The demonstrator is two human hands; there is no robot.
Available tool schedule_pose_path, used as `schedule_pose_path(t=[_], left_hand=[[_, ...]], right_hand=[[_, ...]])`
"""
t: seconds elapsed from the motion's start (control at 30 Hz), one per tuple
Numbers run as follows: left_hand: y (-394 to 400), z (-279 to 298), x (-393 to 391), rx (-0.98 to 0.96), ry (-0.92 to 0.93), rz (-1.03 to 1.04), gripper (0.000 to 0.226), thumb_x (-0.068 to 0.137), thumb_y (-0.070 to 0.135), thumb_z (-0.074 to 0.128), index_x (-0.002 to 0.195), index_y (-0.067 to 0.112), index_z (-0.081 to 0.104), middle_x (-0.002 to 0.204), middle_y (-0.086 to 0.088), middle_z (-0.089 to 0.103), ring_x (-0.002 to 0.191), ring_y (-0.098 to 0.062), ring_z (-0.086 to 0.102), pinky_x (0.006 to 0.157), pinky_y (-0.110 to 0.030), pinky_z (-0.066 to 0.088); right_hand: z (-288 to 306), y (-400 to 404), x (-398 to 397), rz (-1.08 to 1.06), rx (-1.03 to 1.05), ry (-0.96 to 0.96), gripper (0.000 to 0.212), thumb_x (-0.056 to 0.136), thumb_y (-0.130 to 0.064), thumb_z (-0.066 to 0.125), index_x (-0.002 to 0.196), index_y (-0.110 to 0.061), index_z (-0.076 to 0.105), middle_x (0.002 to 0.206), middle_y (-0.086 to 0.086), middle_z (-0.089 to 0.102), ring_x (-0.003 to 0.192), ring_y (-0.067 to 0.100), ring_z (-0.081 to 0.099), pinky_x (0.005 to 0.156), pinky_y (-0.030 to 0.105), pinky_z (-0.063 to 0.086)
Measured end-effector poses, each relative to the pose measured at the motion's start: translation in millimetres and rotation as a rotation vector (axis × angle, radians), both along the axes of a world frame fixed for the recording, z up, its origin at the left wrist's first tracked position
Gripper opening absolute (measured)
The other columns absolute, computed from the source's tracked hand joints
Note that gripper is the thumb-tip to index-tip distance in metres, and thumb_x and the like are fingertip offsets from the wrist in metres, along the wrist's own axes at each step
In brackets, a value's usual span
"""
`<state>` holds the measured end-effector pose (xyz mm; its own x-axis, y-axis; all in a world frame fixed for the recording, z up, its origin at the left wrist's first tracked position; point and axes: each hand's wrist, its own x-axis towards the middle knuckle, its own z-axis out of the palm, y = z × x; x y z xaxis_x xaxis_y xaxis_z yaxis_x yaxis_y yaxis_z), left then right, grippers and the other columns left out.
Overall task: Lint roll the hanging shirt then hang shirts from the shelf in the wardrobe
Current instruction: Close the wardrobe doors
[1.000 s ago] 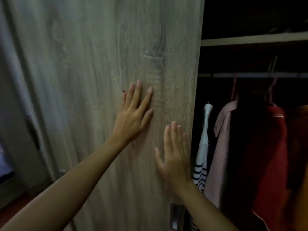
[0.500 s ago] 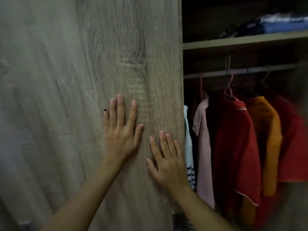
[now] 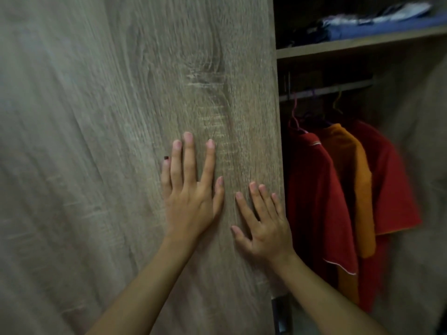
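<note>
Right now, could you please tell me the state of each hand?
Left hand: open, pressed flat on the wardrobe door, holding nothing.
Right hand: open, flat on the same door, holding nothing.

The left hand (image 3: 191, 201) is laid flat, palm forward, with its fingers (image 3: 188, 163) held straight and pointed toward 12 o'clock; the index finger is spread slightly from the others and the thumb is angled toward 1 o'clock. Its bare forearm is extended from the lower edge at about 7 o'clock up to the wrist. The right hand (image 3: 266, 228) is placed lower, just to the 4 o'clock side of the left, also flat with straight fingers (image 3: 258, 204) directed toward 11 o'clock and the thumb spread toward 9 o'clock. Its forearm is stretched in from 5 o'clock. The two hands are kept apart, nothing being gripped by either.
</note>
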<state>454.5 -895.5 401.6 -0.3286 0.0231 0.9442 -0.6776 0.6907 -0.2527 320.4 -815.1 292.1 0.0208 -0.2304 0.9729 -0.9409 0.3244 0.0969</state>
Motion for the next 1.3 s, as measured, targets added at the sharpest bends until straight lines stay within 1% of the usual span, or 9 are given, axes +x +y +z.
schedule_pose_path(t=[0.13, 0.23, 0.3, 0.47, 0.73, 0.87, 1.0, 1.1, 1.3], left_hand=[[3, 25, -5, -0.11, -0.003, -0.113, 0.05, 0.096, 0.039, 0.045, 0.142, 0.021, 0.044, 0.148, -0.01, 0.041, 0.133, -0.024, 0.033, 0.103, -0.041, 0.026], [10, 37, -21, -0.062, -0.003, -0.099, 0.053, 0.099, 0.042, 0.039, 0.148, 0.021, 0.033, 0.155, -0.012, 0.028, 0.142, -0.029, 0.02, 0.115, -0.048, 0.011], [22, 36, -40, -0.047, -0.055, -0.052, 0.059, 0.1, 0.049, 0.032, 0.151, 0.021, 0.022, 0.157, -0.015, 0.017, 0.146, -0.032, 0.013, 0.115, -0.053, 0.005], [47, 35, -81, -0.029, -0.091, -0.076, 0.063, 0.1, 0.052, 0.028, 0.153, 0.021, 0.013, 0.158, -0.017, 0.011, 0.146, -0.033, 0.009, 0.116, -0.051, 0.008], [94, 30, -152, -0.032, -0.078, -0.144, 0.061, 0.101, 0.047, 0.031, 0.153, 0.02, 0.013, 0.159, -0.017, 0.01, 0.147, -0.033, 0.009, 0.117, -0.05, 0.008], [124, 29, -200, -0.052, -0.066, -0.142, 0.062, 0.101, 0.047, 0.03, 0.153, 0.019, 0.011, 0.159, -0.017, 0.01, 0.147, -0.032, 0.009, 0.116, -0.05, 0.009], [148, 32, -242, -0.055, -0.071, -0.147, 0.062, 0.101, 0.048, 0.027, 0.153, 0.019, 0.01, 0.158, -0.018, 0.011, 0.146, -0.033, 0.009, 0.116, -0.051, 0.009], [166, 32, -267, -0.052, -0.093, -0.15, 0.064, 0.1, 0.05, 0.025, 0.153, 0.018, 0.009, 0.158, -0.019, 0.011, 0.146, -0.034, 0.008, 0.116, -0.051, 0.007], [193, 34, -307, -0.034, -0.126, -0.175, 0.068, 0.099, 0.056, 0.022, 0.153, 0.017, 0.008, 0.158, -0.02, 0.009, 0.146, -0.035, 0.008, 0.116, -0.053, 0.009]], right_hand=[[3, 17, -26, -0.006, -0.016, 0.0, 0.071, 0.094, -0.051, 0.039, 0.154, -0.025, 0.013, 0.163, 0.003, 0.001, 0.15, 0.022, 0.01, 0.12, 0.044, 0.015], [3, 30, -46, -0.017, -0.011, -0.014, 0.07, 0.094, -0.051, 0.037, 0.154, -0.025, 0.012, 0.161, 0.006, 0.011, 0.15, 0.022, 0.01, 0.12, 0.045, 0.015], [2, 40, -60, -0.024, -0.007, -0.03, 0.069, 0.094, -0.051, 0.037, 0.154, -0.024, 0.014, 0.156, 0.011, 0.023, 0.15, 0.022, 0.01, 0.12, 0.046, 0.016], [4, 68, -97, -0.049, 0.003, -0.075, 0.062, 0.093, -0.05, 0.035, 0.146, -0.018, 0.032, 0.152, 0.013, 0.028, 0.149, 0.022, 0.013, 0.119, 0.045, 0.018], [0, 116, -163, -0.072, 0.028, -0.114, 0.064, 0.09, -0.048, 0.042, 0.146, -0.017, 0.032, 0.155, 0.011, 0.024, 0.149, 0.022, 0.013, 0.119, 0.045, 0.016], [-5, 148, -204, -0.098, 0.031, -0.222, 0.064, 0.097, -0.052, 0.028, 0.154, -0.027, 0.011, 0.163, 0.001, 0.003, 0.15, 0.024, 0.009, 0.121, 0.046, 0.012], [-34, 158, -207, -0.114, -0.08, -0.552, 0.061, 0.102, -0.041, 0.02, 0.154, -0.021, -0.004, 0.163, 0.002, -0.006, 0.151, 0.025, 0.004, 0.122, 0.044, 0.003], [-52, 163, -212, -0.061, -0.19, -0.742, 0.06, 0.102, -0.042, 0.016, 0.153, -0.025, -0.01, 0.163, -0.003, -0.009, 0.151, 0.022, 0.0, 0.122, 0.044, 0.002], [-55, 189, -253, -0.083, -0.204, -0.748, 0.062, 0.1, -0.043, 0.018, 0.154, -0.026, -0.008, 0.163, -0.001, -0.002, 0.151, 0.021, 0.004, 0.121, 0.044, 0.006]])
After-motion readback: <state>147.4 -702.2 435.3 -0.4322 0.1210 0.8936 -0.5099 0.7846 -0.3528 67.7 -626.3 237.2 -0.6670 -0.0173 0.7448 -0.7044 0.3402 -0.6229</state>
